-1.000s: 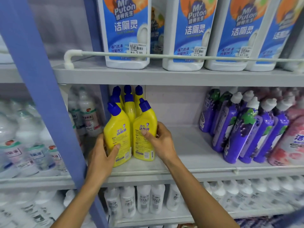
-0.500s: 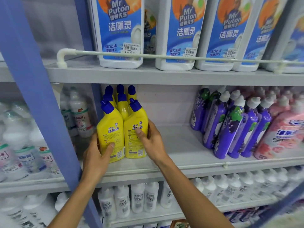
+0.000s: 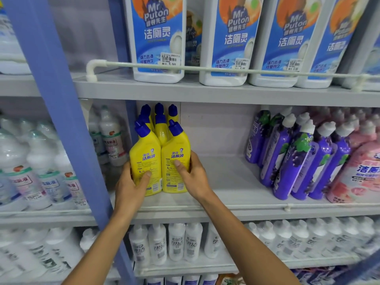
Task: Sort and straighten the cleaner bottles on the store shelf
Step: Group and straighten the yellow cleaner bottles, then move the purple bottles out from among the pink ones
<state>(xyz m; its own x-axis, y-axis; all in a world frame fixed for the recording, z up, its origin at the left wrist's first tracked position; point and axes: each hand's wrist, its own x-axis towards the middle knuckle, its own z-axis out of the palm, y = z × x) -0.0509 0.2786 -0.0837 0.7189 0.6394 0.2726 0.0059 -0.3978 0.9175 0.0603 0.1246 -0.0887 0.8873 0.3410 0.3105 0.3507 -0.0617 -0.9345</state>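
Store shelving (image 3: pixel 236 182) surrounds us as our left hand (image 3: pixel 131 188) and right hand (image 3: pixel 193 177) each clasp a yellow bottle (image 3: pixel 146 159), probably heavy, slick plastic best gripped low on the body.

Glossy yellow plastic bottles (image 3: pixel 160 161) with printed paper labels; matt grey painted metal shelf (image 3: pixel 236 182); smooth blue post (image 3: pixel 61 120).
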